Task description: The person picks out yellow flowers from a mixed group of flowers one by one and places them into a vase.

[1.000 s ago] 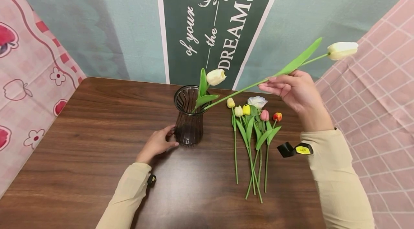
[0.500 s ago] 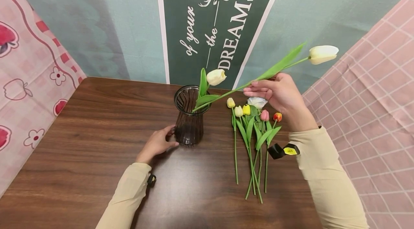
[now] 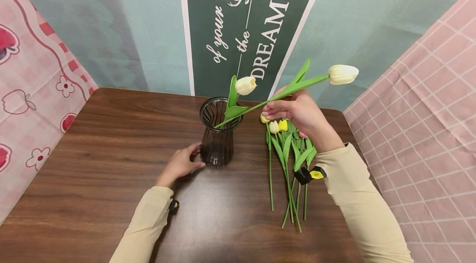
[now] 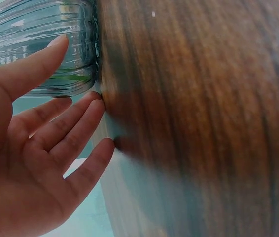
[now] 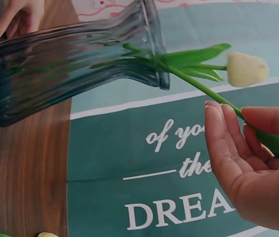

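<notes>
A dark see-through ribbed vase (image 3: 217, 147) stands upright on the table, with a white tulip (image 3: 246, 85) leaning out of its mouth. My right hand (image 3: 302, 113) pinches the stem of another white tulip (image 3: 343, 74) between thumb and fingers. That tulip slants, bloom to the right, and its stem end reaches inside the vase rim. In the right wrist view the stem (image 5: 203, 89) crosses the rim beside the first tulip. Low at the vase's left side is my left hand (image 3: 181, 166). Its fingers (image 4: 73, 138) lie loosely extended by the base, thumb over the glass.
Several more flowers lie on the brown wooden table (image 3: 111, 164) right of the vase, including a yellow tulip (image 3: 283, 125); my right hand partly covers their heads. Behind the table hangs a printed cloth (image 3: 148, 27). A pink checked cloth (image 3: 420, 102) borders the right side.
My right hand has moved left and slightly down with the white tulip, bringing its stem end from the vase's right rim into the mouth. The left hand and vase have stayed in place.
</notes>
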`<action>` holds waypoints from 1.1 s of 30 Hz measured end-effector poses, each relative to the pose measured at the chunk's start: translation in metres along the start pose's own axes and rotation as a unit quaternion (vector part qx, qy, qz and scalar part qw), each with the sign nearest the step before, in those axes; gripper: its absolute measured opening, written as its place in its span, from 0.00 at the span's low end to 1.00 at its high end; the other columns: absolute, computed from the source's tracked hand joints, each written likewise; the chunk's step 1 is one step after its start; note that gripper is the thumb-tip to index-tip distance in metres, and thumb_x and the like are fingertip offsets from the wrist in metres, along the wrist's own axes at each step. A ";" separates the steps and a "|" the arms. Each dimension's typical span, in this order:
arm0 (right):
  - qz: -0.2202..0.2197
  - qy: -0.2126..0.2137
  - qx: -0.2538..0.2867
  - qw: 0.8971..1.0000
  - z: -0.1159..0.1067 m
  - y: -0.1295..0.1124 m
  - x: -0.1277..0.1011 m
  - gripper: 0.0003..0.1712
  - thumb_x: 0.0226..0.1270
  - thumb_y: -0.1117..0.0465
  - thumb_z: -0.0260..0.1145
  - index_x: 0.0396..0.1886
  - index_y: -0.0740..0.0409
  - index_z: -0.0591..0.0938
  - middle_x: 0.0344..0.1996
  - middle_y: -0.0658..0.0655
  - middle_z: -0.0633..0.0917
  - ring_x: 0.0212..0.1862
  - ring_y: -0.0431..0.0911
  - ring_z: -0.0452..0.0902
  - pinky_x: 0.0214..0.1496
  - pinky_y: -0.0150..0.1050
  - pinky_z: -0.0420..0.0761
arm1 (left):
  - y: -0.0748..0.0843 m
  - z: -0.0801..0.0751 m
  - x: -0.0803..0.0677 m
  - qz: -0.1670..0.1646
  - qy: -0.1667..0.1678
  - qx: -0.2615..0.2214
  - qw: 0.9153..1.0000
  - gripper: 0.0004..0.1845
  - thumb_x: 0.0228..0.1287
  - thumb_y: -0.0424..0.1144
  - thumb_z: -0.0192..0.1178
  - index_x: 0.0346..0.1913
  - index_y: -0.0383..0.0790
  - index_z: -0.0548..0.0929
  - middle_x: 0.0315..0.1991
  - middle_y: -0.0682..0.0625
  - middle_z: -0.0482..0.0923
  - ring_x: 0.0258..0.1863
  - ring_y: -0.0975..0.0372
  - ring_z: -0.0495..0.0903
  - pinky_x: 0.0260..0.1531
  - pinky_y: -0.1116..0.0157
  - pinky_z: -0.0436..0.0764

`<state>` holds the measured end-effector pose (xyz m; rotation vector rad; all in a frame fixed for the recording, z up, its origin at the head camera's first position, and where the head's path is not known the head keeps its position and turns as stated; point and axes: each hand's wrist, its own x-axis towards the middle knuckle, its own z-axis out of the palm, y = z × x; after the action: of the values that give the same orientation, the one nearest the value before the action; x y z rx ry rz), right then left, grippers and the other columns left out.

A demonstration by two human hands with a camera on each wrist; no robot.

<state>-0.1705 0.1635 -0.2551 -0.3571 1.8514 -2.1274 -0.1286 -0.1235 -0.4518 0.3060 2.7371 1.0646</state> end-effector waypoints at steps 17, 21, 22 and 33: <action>0.048 -0.031 -0.044 0.997 0.015 0.015 0.006 0.04 0.59 0.77 0.58 0.34 0.72 0.74 0.23 0.63 0.83 0.26 0.50 0.82 0.34 0.45 0.82 | 0.000 0.001 0.000 0.004 0.004 0.000 1.000 0.35 0.51 0.40 0.67 0.63 0.34 0.67 0.48 0.38 0.78 0.50 0.48 0.75 0.53 0.51 0.69; 0.066 -0.027 -0.062 0.996 0.013 0.019 0.004 0.06 0.60 0.75 0.58 0.37 0.74 0.75 0.24 0.62 0.83 0.26 0.49 0.81 0.35 0.44 0.82 | 0.000 0.001 0.000 0.004 0.005 0.000 1.000 0.35 0.51 0.40 0.67 0.62 0.34 0.67 0.48 0.39 0.78 0.50 0.48 0.75 0.53 0.51 0.69; 0.069 -0.026 -0.070 0.995 0.012 0.020 0.004 0.06 0.61 0.75 0.57 0.38 0.74 0.75 0.24 0.62 0.83 0.26 0.49 0.81 0.35 0.43 0.82 | 0.000 0.001 0.000 0.004 0.005 0.000 1.000 0.35 0.51 0.40 0.67 0.62 0.34 0.67 0.48 0.39 0.78 0.50 0.48 0.75 0.53 0.51 0.69; 0.081 -0.018 -0.101 0.991 0.000 0.026 -0.002 0.05 0.62 0.74 0.56 0.37 0.71 0.71 0.26 0.62 0.82 0.28 0.50 0.81 0.38 0.46 0.81 | 0.000 0.001 0.000 0.001 0.003 0.001 1.000 0.36 0.51 0.40 0.67 0.63 0.34 0.67 0.48 0.38 0.78 0.50 0.48 0.75 0.53 0.50 0.68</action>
<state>-0.1668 0.1611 -0.2813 -0.2774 2.0082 -1.8226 -0.1286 -0.1233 -0.4525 0.3078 2.7440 1.0650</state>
